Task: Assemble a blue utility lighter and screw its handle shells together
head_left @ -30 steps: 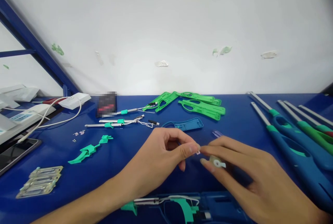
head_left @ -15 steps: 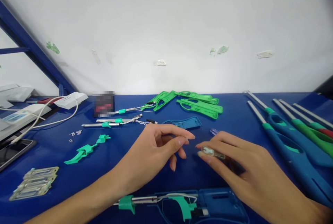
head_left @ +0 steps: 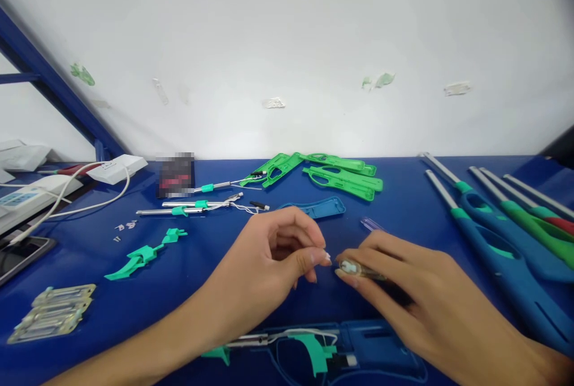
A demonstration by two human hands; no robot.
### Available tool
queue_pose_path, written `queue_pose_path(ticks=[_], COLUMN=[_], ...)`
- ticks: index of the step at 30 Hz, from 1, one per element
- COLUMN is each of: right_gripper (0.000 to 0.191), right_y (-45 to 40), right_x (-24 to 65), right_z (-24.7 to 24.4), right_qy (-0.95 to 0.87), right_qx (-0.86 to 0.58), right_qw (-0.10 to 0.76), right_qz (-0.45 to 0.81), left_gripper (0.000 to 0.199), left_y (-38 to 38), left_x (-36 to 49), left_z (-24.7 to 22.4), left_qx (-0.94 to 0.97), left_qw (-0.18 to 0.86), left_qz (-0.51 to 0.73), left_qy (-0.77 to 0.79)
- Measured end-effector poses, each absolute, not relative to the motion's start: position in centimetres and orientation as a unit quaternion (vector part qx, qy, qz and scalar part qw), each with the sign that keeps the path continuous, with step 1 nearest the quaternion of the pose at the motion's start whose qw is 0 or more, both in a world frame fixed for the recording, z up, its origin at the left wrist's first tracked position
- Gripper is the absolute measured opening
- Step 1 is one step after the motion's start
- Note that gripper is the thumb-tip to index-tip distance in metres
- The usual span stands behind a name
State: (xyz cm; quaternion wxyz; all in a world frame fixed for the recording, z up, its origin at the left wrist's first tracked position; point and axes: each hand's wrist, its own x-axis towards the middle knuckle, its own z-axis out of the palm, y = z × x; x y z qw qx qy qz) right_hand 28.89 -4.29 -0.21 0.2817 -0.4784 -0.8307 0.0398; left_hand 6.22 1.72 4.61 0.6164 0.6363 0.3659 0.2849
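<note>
My left hand (head_left: 278,260) is in a pinch, thumb against fingertips. Something tiny and whitish shows at the tips, too small to make out. Close beside it, my right hand (head_left: 417,290) grips a clear fuel tank (head_left: 350,266) of a lighter, its pale valve end pointing left toward the pinch. The two hands are near but apart. Below them lies an opened blue lighter shell half (head_left: 381,350), with a teal trigger (head_left: 316,353), white wires and a metal rod set in it. My hands and left forearm hide part of it.
Finished long lighters (head_left: 488,254) lie at the right. Green shell halves (head_left: 345,183) and a blue shell half (head_left: 325,208) are at the back. Rods with wires (head_left: 179,211), teal parts (head_left: 139,259), several clear tanks (head_left: 54,311), a phone (head_left: 27,257) and a power strip (head_left: 40,192) lie left.
My left fingers have closed into a tighter pinch, and a whitish speck now shows at their tips. My right hand has shifted slightly left with the fuel tank. The view has moved a little.
</note>
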Motion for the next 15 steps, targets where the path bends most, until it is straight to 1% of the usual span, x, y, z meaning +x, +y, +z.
queue_pose_path(ticks=[6,12,15], right_gripper=[0.018,0.026,0.023], right_y=[-4.46,-4.67,-4.65], right_x=[28.91,28.72,28.68], right_z=[-0.81,-0.92,-0.68], right_qy=[-0.837,-0.847,-0.852], right_qx=[-0.483,-0.47,-0.459], right_qw=[0.254,0.248,0.251], right_qz=[0.03,0.024,0.03], left_gripper=[0.032,0.031,0.031], left_y=[1.13,0.72,0.88], left_x=[6.46,6.42,6.37], left_z=[4.03,4.17,4.14], left_qx=[0.641,0.649,0.65], left_qw=[0.611,0.616,0.613], left_qz=[0.292,0.281,0.285], left_qy=[0.362,0.347,0.346])
